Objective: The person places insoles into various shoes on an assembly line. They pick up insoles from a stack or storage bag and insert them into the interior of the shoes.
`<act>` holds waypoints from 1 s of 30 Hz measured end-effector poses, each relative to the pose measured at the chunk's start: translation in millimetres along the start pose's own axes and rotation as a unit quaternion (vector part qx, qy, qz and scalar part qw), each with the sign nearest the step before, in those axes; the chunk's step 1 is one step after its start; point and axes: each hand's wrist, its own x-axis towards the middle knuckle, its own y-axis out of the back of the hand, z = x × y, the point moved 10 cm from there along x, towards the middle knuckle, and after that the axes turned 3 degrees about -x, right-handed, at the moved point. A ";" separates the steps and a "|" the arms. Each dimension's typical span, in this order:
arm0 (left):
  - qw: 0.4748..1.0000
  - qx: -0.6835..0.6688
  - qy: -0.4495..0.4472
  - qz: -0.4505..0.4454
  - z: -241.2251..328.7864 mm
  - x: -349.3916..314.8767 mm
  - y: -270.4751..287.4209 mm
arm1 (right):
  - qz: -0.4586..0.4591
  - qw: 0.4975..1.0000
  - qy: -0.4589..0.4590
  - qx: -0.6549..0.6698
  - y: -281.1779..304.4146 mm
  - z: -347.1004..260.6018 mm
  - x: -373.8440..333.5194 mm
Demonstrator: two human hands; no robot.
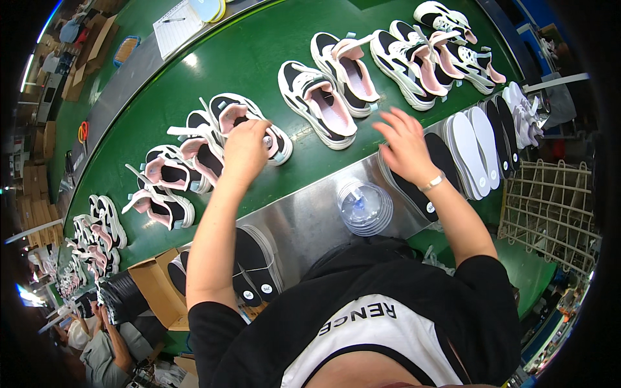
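Note:
My left hand (247, 150) has its curled fingers down in the opening of a black-and-white sneaker (282, 137) with pink lining. Beside those fingers, at the heel, shows a black insole (266, 134) with a round white label; the fingertips are hidden. My right hand (406, 145) is raised with its fingers spread and holds nothing. It hovers between a pair of sneakers (333, 119) with pale insoles inside and a stack of black insoles (443, 155) on the metal ledge.
More sneakers (165, 171) line the green table (223, 64) on both sides. White insoles (469, 152) lie at right; banded black insoles (252, 258) lie near my left arm, beside a cardboard box (158, 284). Clear plastic cups (365, 207) sit mid-ledge. A wire rack (550, 210) stands right.

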 end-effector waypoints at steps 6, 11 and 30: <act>0.975 -0.127 0.022 0.180 23.7 44.9 -41.8 | -0.167 0.965 -0.201 -0.025 -15.7 42.2 -107.6; 0.948 -0.242 0.165 0.123 -3.6 70.7 -76.0 | -0.156 0.952 -0.256 -0.058 -19.3 56.2 -128.4; 0.922 -0.269 0.218 0.172 2.7 38.5 -70.3 | -0.181 0.973 0.110 -0.092 -102.7 -54.5 76.9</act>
